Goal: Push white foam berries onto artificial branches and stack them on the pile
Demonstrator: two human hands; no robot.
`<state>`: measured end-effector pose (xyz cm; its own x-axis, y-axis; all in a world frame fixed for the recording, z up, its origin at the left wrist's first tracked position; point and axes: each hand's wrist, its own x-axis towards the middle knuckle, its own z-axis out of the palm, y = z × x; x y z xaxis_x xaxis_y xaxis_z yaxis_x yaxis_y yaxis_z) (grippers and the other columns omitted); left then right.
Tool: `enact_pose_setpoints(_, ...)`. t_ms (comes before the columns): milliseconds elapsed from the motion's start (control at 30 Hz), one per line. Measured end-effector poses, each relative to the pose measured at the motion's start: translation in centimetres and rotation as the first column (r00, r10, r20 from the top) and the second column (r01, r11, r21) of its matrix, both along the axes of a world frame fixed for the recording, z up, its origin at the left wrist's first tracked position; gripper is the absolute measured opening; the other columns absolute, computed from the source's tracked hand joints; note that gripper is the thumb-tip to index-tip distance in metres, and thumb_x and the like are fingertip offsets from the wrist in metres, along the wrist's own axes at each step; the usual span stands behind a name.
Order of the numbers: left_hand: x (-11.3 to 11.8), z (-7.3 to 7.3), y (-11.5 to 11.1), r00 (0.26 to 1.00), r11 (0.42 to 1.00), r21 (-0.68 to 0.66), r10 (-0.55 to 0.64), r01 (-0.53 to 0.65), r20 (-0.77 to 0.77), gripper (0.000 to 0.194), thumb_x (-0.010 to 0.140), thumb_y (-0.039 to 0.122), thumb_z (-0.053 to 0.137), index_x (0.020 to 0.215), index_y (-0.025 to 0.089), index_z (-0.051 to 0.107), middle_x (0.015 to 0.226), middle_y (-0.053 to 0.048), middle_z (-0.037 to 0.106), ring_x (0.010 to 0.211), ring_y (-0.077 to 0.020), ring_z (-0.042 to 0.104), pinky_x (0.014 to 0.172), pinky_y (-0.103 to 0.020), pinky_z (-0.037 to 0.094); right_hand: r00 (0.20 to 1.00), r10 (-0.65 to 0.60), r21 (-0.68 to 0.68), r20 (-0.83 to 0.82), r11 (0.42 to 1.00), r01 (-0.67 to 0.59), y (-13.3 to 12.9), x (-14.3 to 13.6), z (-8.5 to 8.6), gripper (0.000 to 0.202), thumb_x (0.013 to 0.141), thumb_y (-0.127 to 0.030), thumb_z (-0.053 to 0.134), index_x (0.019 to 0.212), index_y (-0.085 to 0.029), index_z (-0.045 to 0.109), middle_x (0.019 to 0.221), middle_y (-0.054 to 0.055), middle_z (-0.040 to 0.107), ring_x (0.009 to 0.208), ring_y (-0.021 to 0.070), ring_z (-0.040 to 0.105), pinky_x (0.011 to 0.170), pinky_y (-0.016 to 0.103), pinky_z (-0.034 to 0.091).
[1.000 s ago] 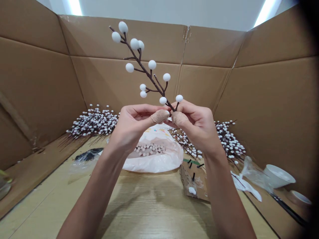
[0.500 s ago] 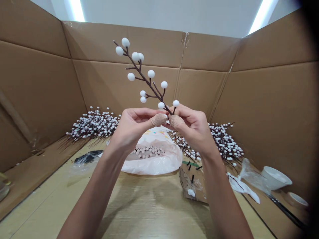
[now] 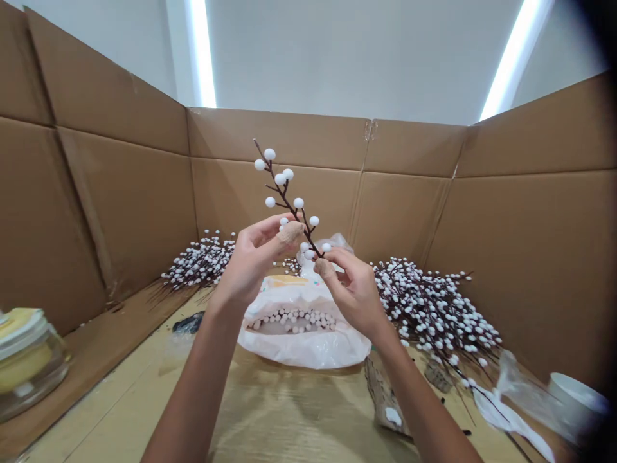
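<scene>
An artificial berry branch [image 3: 295, 212], a dark brown twig with white round berries, leans up to the left in front of me. My right hand [image 3: 349, 283] pinches its lower stem between thumb and fingers. Higher up, my left hand [image 3: 255, 257] has thumb and forefinger closed round the branch beside a side twig with small berries; the exact contact is partly hidden. Both thumbs wear beige finger wraps. Below the hands lies an open white plastic bag [image 3: 308, 350] holding many loose white berries [image 3: 294, 319].
Piles of berry branches lie at left [image 3: 200, 260] and right [image 3: 434, 308]. A cardboard piece [image 3: 385, 399] with a white blob sits by my right forearm. A glass jar [image 3: 33, 366] stands left, a white cup [image 3: 576, 402] right. Cardboard walls [image 3: 274, 138] surround the table.
The view has tilted up and turned left. My left hand has moved up along the branch, away from the right hand, which still grips the lower stem.
</scene>
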<state>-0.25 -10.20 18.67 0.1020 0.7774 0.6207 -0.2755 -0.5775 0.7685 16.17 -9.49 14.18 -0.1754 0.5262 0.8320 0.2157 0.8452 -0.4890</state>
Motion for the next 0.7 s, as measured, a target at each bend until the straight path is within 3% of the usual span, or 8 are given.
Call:
enact_pose_setpoints(267,1.7,0.2,-0.5,0.939,0.989,-0.065,-0.104,0.132,0.327,0.020,0.064,0.013,0.078,0.080,0.017,0.066,0.075,0.002,0.066,0.065,-0.0092,0.063,0.064,-0.020,0.050,0.996,-0.083,0.095,0.017,0.992,0.081,-0.5,-1.8,-1.2,0.010,0.091,-0.022,0.049,0.088,-0.018,0.058,0.085,0.005,0.060,0.076,0.0159,0.056,0.067,0.028,0.051)
enact_pose_setpoints(500,2.0,0.3,-0.5,0.912,0.991,-0.108,-0.024,0.074,0.410,0.029,0.059,0.009,0.079,0.081,0.015,0.061,0.074,0.003,0.066,0.060,-0.0058,0.059,0.061,-0.018,0.046,0.993,-0.108,0.152,0.056,0.983,0.099,-0.7,-2.3,-1.4,0.010,0.091,-0.019,0.047,0.088,-0.019,0.057,0.088,0.006,0.061,0.081,0.0166,0.057,0.070,0.029,0.051)
enact_pose_setpoints(700,2.2,0.2,-0.4,0.918,0.989,-0.115,-0.045,0.098,0.394,0.029,0.061,0.011,0.079,0.083,0.014,0.061,0.073,0.002,0.069,0.066,-0.0078,0.062,0.063,-0.019,0.046,0.990,-0.136,0.144,0.037,0.981,0.130,-0.5,-2.1,-1.3,0.010,0.091,-0.019,0.047,0.087,-0.018,0.056,0.086,0.005,0.060,0.077,0.0155,0.056,0.069,0.028,0.050)
